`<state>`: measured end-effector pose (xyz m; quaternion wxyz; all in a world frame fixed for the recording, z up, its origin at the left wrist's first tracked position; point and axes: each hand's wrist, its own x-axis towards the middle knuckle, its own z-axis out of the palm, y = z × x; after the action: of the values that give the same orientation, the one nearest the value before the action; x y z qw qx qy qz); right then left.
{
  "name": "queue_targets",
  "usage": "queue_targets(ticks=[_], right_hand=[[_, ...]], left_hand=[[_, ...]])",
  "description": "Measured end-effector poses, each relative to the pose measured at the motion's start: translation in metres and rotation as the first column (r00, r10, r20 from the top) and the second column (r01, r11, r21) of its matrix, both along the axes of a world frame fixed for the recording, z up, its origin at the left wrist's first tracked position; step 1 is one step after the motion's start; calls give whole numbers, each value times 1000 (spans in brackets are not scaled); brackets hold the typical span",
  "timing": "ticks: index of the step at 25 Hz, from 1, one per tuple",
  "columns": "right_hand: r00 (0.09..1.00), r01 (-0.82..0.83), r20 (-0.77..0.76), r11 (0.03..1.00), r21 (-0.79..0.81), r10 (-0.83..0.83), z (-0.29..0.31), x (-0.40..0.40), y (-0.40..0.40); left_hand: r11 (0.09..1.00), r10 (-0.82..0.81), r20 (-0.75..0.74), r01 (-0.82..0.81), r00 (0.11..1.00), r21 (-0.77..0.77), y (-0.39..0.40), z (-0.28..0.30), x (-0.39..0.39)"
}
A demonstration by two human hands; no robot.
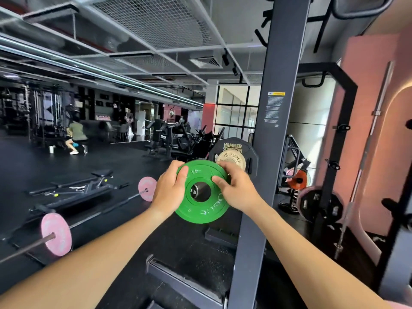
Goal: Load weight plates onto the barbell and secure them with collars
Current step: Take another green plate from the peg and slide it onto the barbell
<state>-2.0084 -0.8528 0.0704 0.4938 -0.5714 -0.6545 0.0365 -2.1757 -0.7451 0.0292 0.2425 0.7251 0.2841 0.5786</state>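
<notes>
A round green weight plate [201, 209] faces me at the centre of the view. The end of a steel barbell sleeve [199, 190] shows through its centre hole. My left hand [169, 188] grips the plate's left rim with the thumb across its face. On the right rim my right hand [236, 188] does the same, fingers curled behind the edge. Behind the green plate, a small cream plate [233, 160] and a large black plate [234, 146] hang on the rack. No collar is in view.
A dark rack upright [263, 152] stands just right of the plate. A barbell with pink plates [56, 234] lies on the black floor at left, beside a bench [84, 186]. An orange plate [298, 179] and a bare bar [365, 152] stand at right. A person [75, 137] crouches far left.
</notes>
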Motion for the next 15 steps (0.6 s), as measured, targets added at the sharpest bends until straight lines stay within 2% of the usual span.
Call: queue_targets(ticks=[4, 8, 12, 15], right_hand=[[1000, 0, -31, 1000, 27, 1, -10, -10, 11], [996, -88, -31, 996, 28, 89, -18, -23, 24], [997, -82, -8, 993, 84, 83, -24, -18, 40], [997, -70, 36, 991, 113, 66, -26, -5, 47]], left_hand=[[999, 27, 57, -30, 998, 44, 10, -4, -5], [998, 46, 196, -34, 980, -62, 30, -5, -2], [989, 78, 217, -48, 973, -142, 45, -9, 16], [990, 110, 234, -85, 966, -113, 56, -16, 30]])
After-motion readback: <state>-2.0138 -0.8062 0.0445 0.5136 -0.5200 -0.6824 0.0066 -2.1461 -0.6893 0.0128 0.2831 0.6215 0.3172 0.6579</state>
